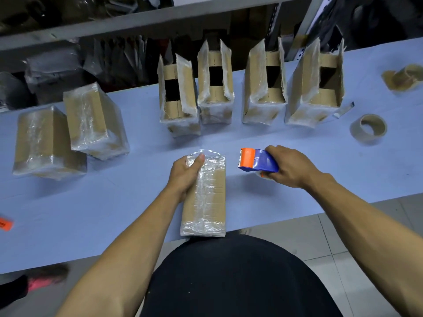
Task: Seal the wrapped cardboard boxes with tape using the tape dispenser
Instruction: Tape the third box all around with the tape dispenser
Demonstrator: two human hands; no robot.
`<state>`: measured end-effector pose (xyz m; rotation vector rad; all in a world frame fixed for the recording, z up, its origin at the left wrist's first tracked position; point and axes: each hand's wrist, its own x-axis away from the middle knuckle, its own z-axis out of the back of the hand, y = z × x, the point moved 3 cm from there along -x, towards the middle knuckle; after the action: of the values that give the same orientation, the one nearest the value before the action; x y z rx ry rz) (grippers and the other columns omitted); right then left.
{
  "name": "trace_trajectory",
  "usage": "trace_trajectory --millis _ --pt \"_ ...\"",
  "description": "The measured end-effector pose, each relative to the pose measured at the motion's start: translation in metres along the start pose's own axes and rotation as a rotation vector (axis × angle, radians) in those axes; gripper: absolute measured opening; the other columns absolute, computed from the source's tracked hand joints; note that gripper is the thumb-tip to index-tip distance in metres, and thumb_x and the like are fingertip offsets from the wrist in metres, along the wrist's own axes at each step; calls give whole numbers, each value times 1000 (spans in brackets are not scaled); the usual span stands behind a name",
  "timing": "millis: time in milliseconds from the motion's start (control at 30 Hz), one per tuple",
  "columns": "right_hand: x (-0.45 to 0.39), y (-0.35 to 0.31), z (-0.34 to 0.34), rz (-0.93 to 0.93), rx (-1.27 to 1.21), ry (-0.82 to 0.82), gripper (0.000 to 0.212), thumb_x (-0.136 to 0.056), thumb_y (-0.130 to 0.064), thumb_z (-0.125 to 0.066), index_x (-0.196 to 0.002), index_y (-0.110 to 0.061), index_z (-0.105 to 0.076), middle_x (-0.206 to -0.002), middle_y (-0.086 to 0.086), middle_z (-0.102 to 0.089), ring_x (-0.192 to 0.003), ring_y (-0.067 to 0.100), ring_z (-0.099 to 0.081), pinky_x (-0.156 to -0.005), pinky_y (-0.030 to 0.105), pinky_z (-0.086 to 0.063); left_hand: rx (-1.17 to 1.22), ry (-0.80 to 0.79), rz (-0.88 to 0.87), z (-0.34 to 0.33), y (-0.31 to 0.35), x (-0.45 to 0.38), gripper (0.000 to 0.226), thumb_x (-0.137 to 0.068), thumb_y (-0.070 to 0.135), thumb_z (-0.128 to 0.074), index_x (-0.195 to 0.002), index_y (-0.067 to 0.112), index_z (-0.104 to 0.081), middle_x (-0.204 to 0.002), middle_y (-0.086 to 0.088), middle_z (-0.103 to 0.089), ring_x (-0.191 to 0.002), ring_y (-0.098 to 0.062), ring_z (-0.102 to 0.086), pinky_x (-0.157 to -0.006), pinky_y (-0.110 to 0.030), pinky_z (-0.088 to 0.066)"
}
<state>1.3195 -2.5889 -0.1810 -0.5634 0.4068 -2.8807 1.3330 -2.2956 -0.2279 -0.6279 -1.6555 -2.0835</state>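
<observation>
1. Wrapped cardboard box (204, 197) lies flat at the near edge of the pale blue table (297, 156), long axis running away from the person. Brown card under clear wrinkled film; a glossy strip runs lengthwise down its top face. Film bunches past the far end.
2. Left hand (185, 177) holds the box along its left side, thumb laid across the far top face, fingers wrapped down the side and hidden from view.
3. Right hand (288, 167) grips the tape dispenser (257, 161) just right of the box, apart from it. Dispenser body blue, orange head pointing left. The roll inside is mostly covered by the hand and housing.
4. Four open-topped wrapped boxes (217, 88) stand in a row at the far side of the table, flaps up, dark interiors; contents cannot be made out.
5. Two closed wrapped boxes (68, 136) lie at far left, touching one another.
6. Loose tape roll (368, 128) on the table at right; a second roll (405, 76) beyond it is cut by the frame edge.
7. Orange item (5, 224) at left edge is cropped, unidentifiable. Shelf contents behind the table are dark and blurred.
</observation>
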Motion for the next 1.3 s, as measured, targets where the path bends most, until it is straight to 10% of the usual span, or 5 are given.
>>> trace_trajectory --millis 267,567,733,967,1300 --pt "-45 -84 7 -45 498 92 29 -77 -13 -64 -104 -13 -53 -96 9 -61 -83 29 -59 -69 33 -31 -66 44 -39 -4 6 5 55 -73 68 -66 -108 25 -73 -100 5 -77 -95 -18 -73 -93 -47 -58" --pt "-43 -66 -40 -311 280 70 78 -86 -20 -58 -151 -3 -19 -124 19 -48 -107 37 -50 -90 43 -37 -16 111 -9 2 -2 16 83 -70 73 -65 -135 22 -58 -135 2 -64 -123 -16 -61 -107 -43 -49" --pt "-40 -71 -72 -262 130 -67 79 -90 -9 -54 -155 -4 -8 -132 25 -42 -113 38 -46 -92 41 -37 51 221 -46 10 -16 24 49 -85 44 -76 -126 25 -59 -126 3 -66 -117 -12 -63 -104 -37 -51" --pt "-23 -104 -51 -243 -716 399 26 -93 -6 -49 -107 -10 -70 -89 1 -67 -77 13 -52 -70 26 -36 113 317 -114 11 -14 28 30 -85 30 -79 -111 22 -66 -109 8 -71 -107 -8 -67 -93 -25 -53" --pt "-34 -144 -24 -232 -890 513 19 -90 -29 -67 -74 -21 -69 -77 -10 -64 -74 2 -59 -69 21 -42 293 362 -169 22 17 35 21 -94 23 -68 -74 24 -72 -75 7 -70 -72 -10 -62 -72 -32 -54"
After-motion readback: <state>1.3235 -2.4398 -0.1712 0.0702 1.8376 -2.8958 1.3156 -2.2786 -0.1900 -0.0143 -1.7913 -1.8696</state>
